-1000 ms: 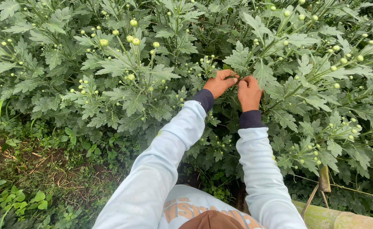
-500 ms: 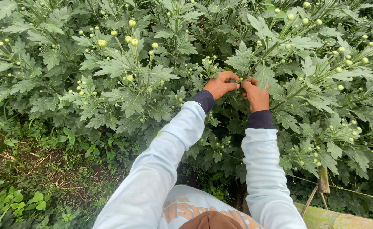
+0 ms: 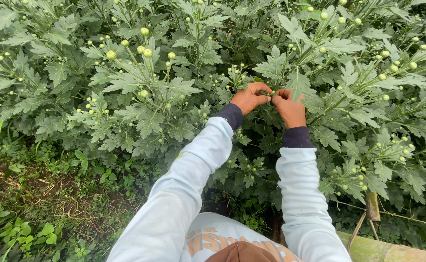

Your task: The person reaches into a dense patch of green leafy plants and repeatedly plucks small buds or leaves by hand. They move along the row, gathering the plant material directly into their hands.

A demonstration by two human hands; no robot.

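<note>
Since a moment ago the right hand has closed toward the left hand, both now pinching one small bud on the chrysanthemum stem.

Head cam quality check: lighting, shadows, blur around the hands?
Head view: soft, even daylight, no glare and no hard shadows; only the gaps low between the plants go dark. Left hand and right hand are sharp, no motion blur. Bamboo pole at the lower right edge is cropped.
</note>
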